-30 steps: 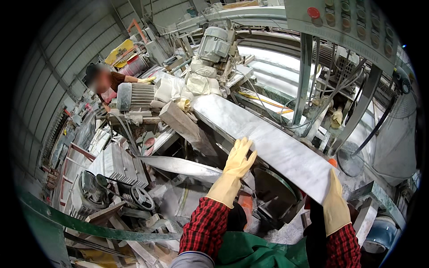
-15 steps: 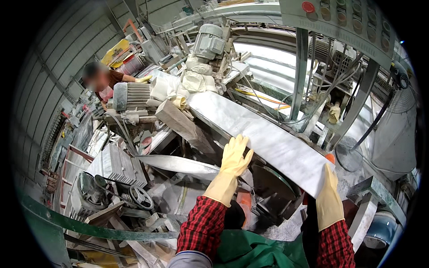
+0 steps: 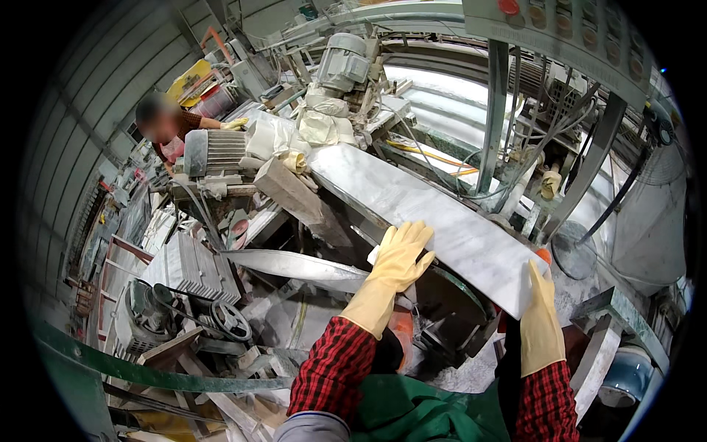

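Note:
A long white slab with grey veins (image 3: 427, 202), like marble, lies slantwise from the machine at far left to my right hand. My left hand (image 3: 396, 261), in a cream rubber glove, rests at its near long edge with fingers spread. My right hand (image 3: 543, 324), gloved alike, holds the near right end, its thumb against the slab and the other fingers straight along the end. Their undersides are hidden. Just below the slab, a dark round disc with a green rim (image 3: 460, 283) shows partly.
A wooden beam (image 3: 298, 199) and grey motors (image 3: 344, 62) flank the slab's far end. A co-worker's gloved hand (image 3: 236, 124) is beyond. At upper right hangs a button panel (image 3: 552, 33). Stacked slabs (image 3: 195, 269), a handwheel (image 3: 230, 322) and a green curved rail (image 3: 169, 379) stand left.
The slab's right end and my right hand have shifted slightly left. My left hand has moved a little to the right along the near edge, fingers still spread.

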The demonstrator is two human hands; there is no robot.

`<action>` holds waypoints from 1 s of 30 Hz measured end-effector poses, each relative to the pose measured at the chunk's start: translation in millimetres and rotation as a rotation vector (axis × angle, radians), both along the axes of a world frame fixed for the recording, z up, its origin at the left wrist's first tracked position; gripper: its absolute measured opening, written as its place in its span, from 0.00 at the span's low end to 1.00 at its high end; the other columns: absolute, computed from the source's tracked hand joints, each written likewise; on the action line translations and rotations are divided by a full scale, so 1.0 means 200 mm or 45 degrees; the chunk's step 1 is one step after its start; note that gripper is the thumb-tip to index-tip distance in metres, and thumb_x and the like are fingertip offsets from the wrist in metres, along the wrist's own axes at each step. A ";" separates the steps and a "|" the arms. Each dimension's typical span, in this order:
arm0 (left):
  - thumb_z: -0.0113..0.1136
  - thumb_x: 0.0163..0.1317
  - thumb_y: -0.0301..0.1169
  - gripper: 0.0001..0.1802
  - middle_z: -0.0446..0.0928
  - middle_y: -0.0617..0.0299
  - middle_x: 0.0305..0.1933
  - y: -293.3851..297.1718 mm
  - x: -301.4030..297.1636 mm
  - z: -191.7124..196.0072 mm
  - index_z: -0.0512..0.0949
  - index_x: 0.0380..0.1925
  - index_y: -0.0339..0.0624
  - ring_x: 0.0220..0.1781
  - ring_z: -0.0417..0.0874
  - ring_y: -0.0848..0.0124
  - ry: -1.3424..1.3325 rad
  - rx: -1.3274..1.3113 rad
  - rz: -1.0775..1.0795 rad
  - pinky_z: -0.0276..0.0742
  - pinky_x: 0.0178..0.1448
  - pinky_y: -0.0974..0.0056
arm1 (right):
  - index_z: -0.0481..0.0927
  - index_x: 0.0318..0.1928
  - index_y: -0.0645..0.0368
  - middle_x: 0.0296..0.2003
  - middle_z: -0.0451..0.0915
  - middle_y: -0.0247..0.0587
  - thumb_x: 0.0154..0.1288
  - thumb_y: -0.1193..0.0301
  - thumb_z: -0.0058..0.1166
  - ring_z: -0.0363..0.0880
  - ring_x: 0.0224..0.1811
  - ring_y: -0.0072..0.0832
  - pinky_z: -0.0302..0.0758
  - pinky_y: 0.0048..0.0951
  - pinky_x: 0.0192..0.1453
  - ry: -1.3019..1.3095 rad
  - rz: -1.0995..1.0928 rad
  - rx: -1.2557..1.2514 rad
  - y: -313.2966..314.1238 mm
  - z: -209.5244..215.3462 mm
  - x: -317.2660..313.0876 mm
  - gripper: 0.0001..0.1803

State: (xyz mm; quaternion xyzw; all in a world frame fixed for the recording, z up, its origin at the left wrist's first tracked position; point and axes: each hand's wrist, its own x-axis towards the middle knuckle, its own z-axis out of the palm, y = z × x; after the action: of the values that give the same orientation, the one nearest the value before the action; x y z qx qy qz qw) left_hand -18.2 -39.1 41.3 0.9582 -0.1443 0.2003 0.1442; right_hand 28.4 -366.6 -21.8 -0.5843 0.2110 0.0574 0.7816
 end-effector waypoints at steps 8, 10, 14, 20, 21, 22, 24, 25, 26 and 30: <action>0.59 0.62 0.40 0.24 0.73 0.52 0.60 0.01 0.03 -0.05 0.73 0.56 0.43 0.60 0.71 0.54 0.002 -0.037 0.101 0.65 0.60 0.53 | 0.66 0.70 0.63 0.60 0.75 0.41 0.70 0.66 0.59 0.76 0.60 0.31 0.73 0.30 0.63 -0.070 0.228 0.187 -0.06 0.10 -0.14 0.32; 0.59 0.63 0.39 0.23 0.73 0.51 0.60 0.02 0.03 -0.05 0.73 0.56 0.42 0.60 0.71 0.53 -0.001 -0.025 0.113 0.65 0.61 0.53 | 0.66 0.70 0.63 0.61 0.75 0.41 0.70 0.68 0.59 0.76 0.61 0.31 0.73 0.30 0.63 0.008 0.206 0.294 -0.04 0.12 -0.22 0.31; 0.59 0.63 0.38 0.22 0.72 0.51 0.60 0.02 0.02 -0.05 0.74 0.55 0.41 0.59 0.71 0.52 -0.055 -0.093 0.112 0.66 0.62 0.53 | 0.67 0.69 0.64 0.62 0.74 0.41 0.71 0.70 0.57 0.76 0.61 0.29 0.73 0.28 0.64 -0.095 0.244 0.273 0.01 0.17 -0.26 0.29; 0.59 0.63 0.35 0.21 0.71 0.52 0.59 0.05 0.01 -0.06 0.75 0.55 0.42 0.57 0.71 0.52 0.064 -0.230 0.096 0.68 0.60 0.54 | 0.65 0.70 0.63 0.63 0.72 0.40 0.72 0.68 0.55 0.74 0.63 0.28 0.73 0.28 0.63 -0.039 0.228 0.169 0.06 0.23 -0.27 0.29; 0.58 0.65 0.36 0.21 0.71 0.51 0.62 0.06 0.01 -0.07 0.74 0.57 0.43 0.61 0.70 0.49 0.070 -0.257 0.096 0.67 0.64 0.52 | 0.65 0.69 0.63 0.62 0.73 0.40 0.72 0.68 0.55 0.74 0.62 0.28 0.74 0.28 0.62 -0.029 0.222 0.170 0.07 0.24 -0.27 0.29; 0.58 0.66 0.36 0.22 0.71 0.50 0.64 0.06 0.01 -0.08 0.74 0.58 0.43 0.63 0.70 0.48 0.088 -0.222 0.120 0.66 0.66 0.52 | 0.66 0.69 0.63 0.62 0.73 0.40 0.72 0.68 0.55 0.75 0.61 0.29 0.74 0.28 0.62 -0.047 0.224 0.196 0.08 0.23 -0.27 0.29; 0.58 0.67 0.37 0.22 0.70 0.48 0.66 0.06 0.01 -0.11 0.74 0.59 0.43 0.67 0.68 0.45 0.070 -0.221 0.154 0.64 0.70 0.51 | 0.67 0.69 0.56 0.60 0.74 0.37 0.71 0.67 0.56 0.76 0.58 0.28 0.73 0.29 0.62 -0.035 0.220 0.218 0.09 0.22 -0.26 0.29; 0.57 0.68 0.38 0.23 0.70 0.46 0.68 0.07 0.01 -0.13 0.74 0.61 0.44 0.70 0.66 0.41 0.120 -0.233 0.186 0.61 0.74 0.49 | 0.67 0.69 0.56 0.60 0.74 0.37 0.71 0.67 0.56 0.76 0.58 0.28 0.73 0.29 0.62 -0.038 0.221 0.228 0.09 0.22 -0.26 0.28; 0.58 0.68 0.38 0.23 0.70 0.46 0.68 0.07 0.01 -0.14 0.74 0.61 0.44 0.70 0.66 0.41 0.046 -0.246 0.158 0.61 0.74 0.49 | 0.67 0.69 0.57 0.60 0.74 0.37 0.71 0.67 0.56 0.76 0.58 0.27 0.74 0.29 0.61 -0.031 0.211 0.238 0.09 0.21 -0.25 0.28; 0.58 0.67 0.38 0.23 0.70 0.46 0.67 0.07 0.02 -0.16 0.75 0.60 0.43 0.70 0.67 0.42 0.047 -0.245 0.189 0.62 0.73 0.49 | 0.67 0.69 0.57 0.57 0.76 0.36 0.71 0.67 0.56 0.76 0.57 0.26 0.74 0.29 0.59 -0.059 0.259 0.214 0.09 0.19 -0.24 0.28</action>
State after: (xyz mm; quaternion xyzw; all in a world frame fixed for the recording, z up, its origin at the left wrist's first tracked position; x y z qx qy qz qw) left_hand -15.2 -24.1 9.4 0.9515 -0.0503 0.2059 0.2231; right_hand -20.2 -349.0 16.8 -0.5362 0.1269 0.1403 0.8226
